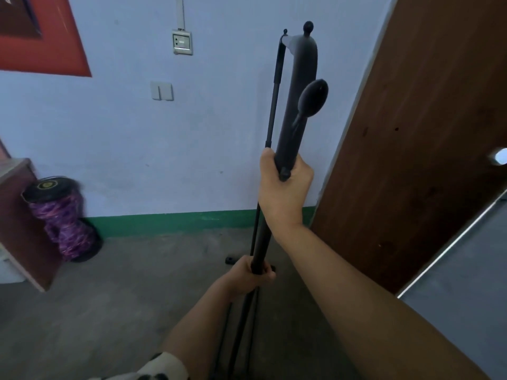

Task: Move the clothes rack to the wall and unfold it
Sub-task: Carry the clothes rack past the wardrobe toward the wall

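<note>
The black clothes rack (296,105) is folded into a narrow bundle of poles and stands upright in front of me, close to the pale blue wall (192,146). My right hand (284,193) grips the thick upper pole near mid-height. Lower down, my left hand (253,275) is closed around the thinner main pole. A rounded knob and a paddle-shaped end stick out at the top. A small black foot (230,260) of the rack shows on the floor behind my left hand; the rest of the base is hidden by my arms.
A brown wooden door (411,160) leans open at the right. At the left stand a purple-wrapped roll with a black cap (63,223) and a brown cabinet (19,223). A socket (182,42) and light switch (162,91) are on the wall. The floor is grey concrete (109,311).
</note>
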